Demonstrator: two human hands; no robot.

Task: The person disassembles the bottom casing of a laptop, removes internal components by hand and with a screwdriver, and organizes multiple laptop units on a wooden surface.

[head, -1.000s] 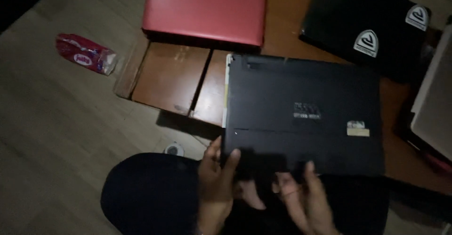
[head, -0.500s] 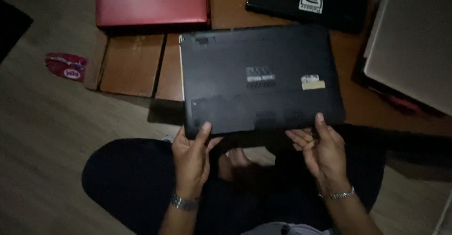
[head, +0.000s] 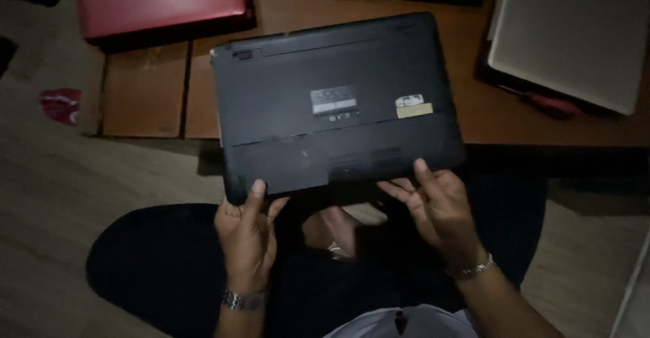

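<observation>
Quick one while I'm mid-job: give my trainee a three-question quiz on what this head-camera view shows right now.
1. True or false: the black laptop lies with its underside facing up.
2. Which hand's thumb rests nearer the laptop's lower left corner: the left hand or the right hand?
3. What colour is the closed laptop at the far left of the low wooden table? A) red B) white C) blue

Key: 1 true; 2 left hand; 3 A.
</observation>
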